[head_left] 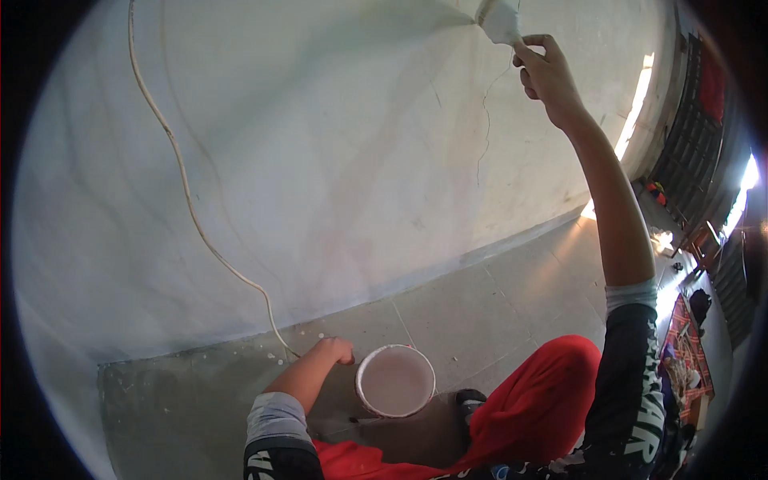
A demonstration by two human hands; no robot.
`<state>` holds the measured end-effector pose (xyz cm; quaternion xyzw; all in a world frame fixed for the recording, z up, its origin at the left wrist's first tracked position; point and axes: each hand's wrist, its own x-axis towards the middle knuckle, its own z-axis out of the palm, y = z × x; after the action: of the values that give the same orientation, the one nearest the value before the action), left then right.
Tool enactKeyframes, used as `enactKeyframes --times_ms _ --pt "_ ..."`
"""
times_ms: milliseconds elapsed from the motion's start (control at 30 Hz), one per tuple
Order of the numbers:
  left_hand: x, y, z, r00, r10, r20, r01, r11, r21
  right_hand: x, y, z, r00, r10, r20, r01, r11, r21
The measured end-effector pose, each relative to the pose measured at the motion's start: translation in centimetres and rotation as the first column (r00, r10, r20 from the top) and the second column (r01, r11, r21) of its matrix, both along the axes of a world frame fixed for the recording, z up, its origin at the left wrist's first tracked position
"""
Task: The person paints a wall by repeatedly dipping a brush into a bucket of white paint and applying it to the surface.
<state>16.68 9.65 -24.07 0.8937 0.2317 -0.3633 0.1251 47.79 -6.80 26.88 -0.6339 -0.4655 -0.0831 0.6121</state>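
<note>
Raised high at the upper right, my right hand (548,76) is closed around the handle of a wide paintbrush (502,22). The brush head is coated in white and lies against the wall (360,160), just above a thin crack that runs down the plaster. My left hand (336,350) is low, with its fingers curled into a loose fist and nothing visible in it. Just to the right of that hand is a round bucket (395,381) of pale whitish liquid, its rim smeared. The left hand appears apart from the rim.
A pale cable (188,192) hangs down the wall and reaches the floor behind my left wrist. My red-trousered knee (544,400) is bent beside the bucket. Grey floor tiles (512,288) run along the wall. A red patterned cloth (680,344) with clutter lies at far right.
</note>
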Motion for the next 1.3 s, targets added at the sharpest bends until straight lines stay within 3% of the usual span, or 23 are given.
enactKeyframes --times_ms 33,133,200,233,333,467,500,667,767,833,933,967,1000,1067,1200,1300 --pt "0.4 -0.2 0.4 1.0 -0.003 0.005 0.003 1.0 0.0 0.2 0.8 0.2 1.0 -0.003 0.005 0.003 1.0 0.0" --pt "1.7 0.0 0.8 1.0 -0.02 -0.023 0.019 0.999 -0.043 -0.2 3.2 -1.6 0.815 -0.278 0.509 0.3 0.953 0.04" --pt "2.3 0.5 -0.2 1.0 -0.031 -0.005 0.03 0.999 -0.02 -1.1 4.3 -4.8 0.759 -0.26 0.597 0.285 0.957 0.055" --pt "2.5 0.4 0.2 0.999 -0.033 0.001 0.033 0.999 -0.021 -2.4 4.2 -6.4 0.794 -0.232 0.562 0.316 0.947 -0.056" --pt "3.1 -0.2 1.0 0.997 -0.069 0.02 0.07 0.997 -0.025 -3.9 3.3 -10.5 0.835 -0.182 0.519 0.312 0.934 -0.175" --pt "2.5 -0.5 1.2 0.996 -0.025 0.085 0.027 0.999 -0.02 -3.2 0.9 -8.6 0.892 -0.17 0.419 0.328 0.88 -0.343" --pt "2.1 -0.7 1.5 0.994 -0.009 0.112 0.012 1.0 -0.02 -2.7 0.7 -6.9 0.915 -0.168 0.366 0.294 0.899 -0.324" --pt "0.8 0.3 -0.7 0.989 -0.001 0.145 0.006 0.999 -0.037 -2.9 0.0 3.8 0.848 -0.27 0.456 0.386 0.905 -0.181" --pt "-0.2 0.5 -0.4 0.991 0.01 0.132 -0.004 0.999 -0.044 -3.1 1.4 6.4 0.793 -0.336 0.508 0.444 0.89 -0.105" --pt "-0.4 0.4 -0.1 0.992 0.027 0.126 -0.022 0.999 -0.039 0.4 3.5 4.2 0.695 -0.268 0.667 0.38 0.925 -0.024" --pt "-0.2 0.6 0.0 0.992 0.052 0.114 -0.048 0.998 -0.032 -0.2 5.2 -6.3 0.735 -0.274 0.62 0.322 0.946 0.038" --pt "0.2 0.9 -0.8 0.991 0.047 0.123 -0.045 0.999 -0.018 -0.8 4.8 -10.5 0.781 -0.281 0.558 0.349 0.937 -0.017" --pt "0.5 0.9 -1.1 0.99 0.043 0.133 -0.043 0.999 -0.005 -1.9 3.5 -13.5 0.869 -0.189 0.457 0.345 0.894 -0.285" --pt "0.5 0.4 -0.3 0.992 0.033 0.125 -0.031 0.999 -0.016 -2.4 2.2 -19.7 0.923 -0.133 0.361 0.294 0.85 -0.438" --pt "1.0 0.3 0.8 0.998 0.002 0.066 0.001 0.999 -0.037 -2.7 1.3 -21.3 0.972 -0.078 0.22 0.201 0.761 -0.617" --pt "0.7 0.0 1.2 0.992 0.033 0.12 -0.029 0.999 -0.037 -0.4 1.3 -17.7 0.936 -0.032 0.351 0.247 0.769 -0.589"
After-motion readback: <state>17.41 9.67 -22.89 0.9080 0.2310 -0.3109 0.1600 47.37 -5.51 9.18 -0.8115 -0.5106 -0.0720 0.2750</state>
